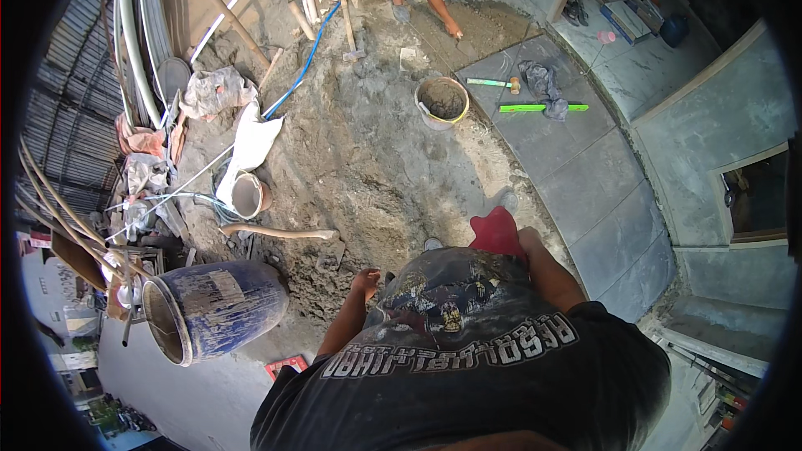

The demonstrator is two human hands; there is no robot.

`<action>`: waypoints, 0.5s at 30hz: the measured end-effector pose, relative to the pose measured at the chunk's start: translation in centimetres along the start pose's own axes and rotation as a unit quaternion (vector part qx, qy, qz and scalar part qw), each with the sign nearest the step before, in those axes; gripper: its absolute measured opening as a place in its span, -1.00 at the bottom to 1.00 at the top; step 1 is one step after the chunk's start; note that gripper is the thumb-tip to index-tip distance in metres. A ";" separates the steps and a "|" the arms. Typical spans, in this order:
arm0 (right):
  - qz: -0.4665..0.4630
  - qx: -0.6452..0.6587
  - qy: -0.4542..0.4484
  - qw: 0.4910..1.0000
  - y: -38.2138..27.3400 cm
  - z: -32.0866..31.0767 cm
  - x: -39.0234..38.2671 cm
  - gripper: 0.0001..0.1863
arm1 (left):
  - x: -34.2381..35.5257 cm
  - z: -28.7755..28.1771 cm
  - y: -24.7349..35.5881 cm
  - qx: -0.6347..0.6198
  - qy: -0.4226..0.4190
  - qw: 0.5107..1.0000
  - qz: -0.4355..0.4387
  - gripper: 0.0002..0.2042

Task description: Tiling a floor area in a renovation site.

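Note:
My left hand (365, 283) hangs at the left of my body, above the rough wet mortar (322, 280). Its fingers are loosely bent and apart, and I see nothing in them. At the front of my body on the right, my right hand (527, 241) is closed at the edge of a bright red thing (498, 232) with a wavy outline; its kind is not clear, and most of the fingers are hidden. Ahead stands a bucket (444, 101) with grey mortar in it. Dark grey slabs (576, 159) run along the right side.
Across the slabs lie a green level (543, 108), a mallet (494, 83) and a dark cloth (540, 79). A co-worker's hand (453, 29) reaches to the mortar bed. On the left are a tipped blue barrel (221, 309), a small bucket (250, 195) and a wooden handle (280, 232).

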State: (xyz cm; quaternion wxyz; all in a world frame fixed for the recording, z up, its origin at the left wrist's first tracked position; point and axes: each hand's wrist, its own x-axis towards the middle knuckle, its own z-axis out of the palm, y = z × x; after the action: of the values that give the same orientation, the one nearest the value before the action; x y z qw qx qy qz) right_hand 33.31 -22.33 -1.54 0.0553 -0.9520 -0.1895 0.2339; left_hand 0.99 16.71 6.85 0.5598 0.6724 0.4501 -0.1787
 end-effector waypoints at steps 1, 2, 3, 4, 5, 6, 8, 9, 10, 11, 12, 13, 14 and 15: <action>0.027 0.022 -0.008 0.999 -0.3 -0.3 -0.4 -0.72 | -0.3 0.1 0.1 -0.011 -0.002 1.000 -0.011 -0.80; 0.031 0.023 -0.004 0.999 0.0 -0.1 -0.8 -0.72 | -0.7 0.2 0.1 -0.021 -0.007 1.000 -0.022 -0.80; 0.060 0.064 -0.001 0.996 0.8 0.2 -0.6 -0.72 | -0.3 0.3 0.2 -0.018 -0.010 1.000 -0.014 -0.80; 0.087 0.105 0.001 0.991 1.4 0.6 -0.4 -0.72 | 0.2 0.3 0.3 -0.017 -0.017 1.000 -0.004 -0.80; 0.091 0.107 0.007 0.990 2.4 1.4 0.0 -0.72 | 0.6 0.4 0.3 -0.016 -0.025 1.000 0.007 -0.80; 0.076 0.086 0.007 0.993 3.2 2.2 0.4 -0.72 | 0.8 0.3 0.2 -0.014 -0.025 1.000 0.012 -0.80; 0.050 0.063 0.008 0.997 2.6 2.1 0.7 -0.72 | 1.4 0.0 -1.1 0.053 -0.010 0.998 0.044 -0.77; 0.069 0.093 0.002 0.993 1.4 1.7 0.1 -0.72 | 1.6 -0.3 -1.6 0.091 0.001 0.994 0.053 -0.75; 0.101 0.117 0.003 0.988 1.5 1.3 -0.1 -0.72 | 1.3 0.1 -0.3 0.089 -0.018 0.995 0.043 -0.72; 0.102 0.118 0.006 0.988 1.7 1.4 -0.2 -0.72 | 1.2 0.0 0.0 0.090 -0.018 0.995 0.046 -0.72; 0.088 0.096 -0.007 0.991 2.0 1.5 -0.2 -0.71 | 1.2 0.0 -0.1 0.097 -0.024 0.994 0.051 -0.73; 0.075 0.074 -0.019 0.994 2.3 1.5 0.1 -0.71 | 1.4 0.1 0.0 0.103 -0.031 0.993 0.057 -0.73; 0.072 0.076 -0.021 0.994 1.7 1.0 0.3 -0.71 | 1.6 -0.1 -0.2 0.104 -0.028 0.993 0.055 -0.73; 0.106 0.125 -0.039 0.986 0.5 0.0 0.2 -0.70 | 1.7 -0.2 -0.8 0.086 -0.020 0.995 0.042 -0.73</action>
State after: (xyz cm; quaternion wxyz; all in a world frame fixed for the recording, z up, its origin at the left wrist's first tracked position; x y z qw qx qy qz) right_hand 33.62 -22.70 -1.73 0.1411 -0.9424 -0.0589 0.2974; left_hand 1.19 17.57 5.22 0.5157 0.7326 0.3935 -0.2062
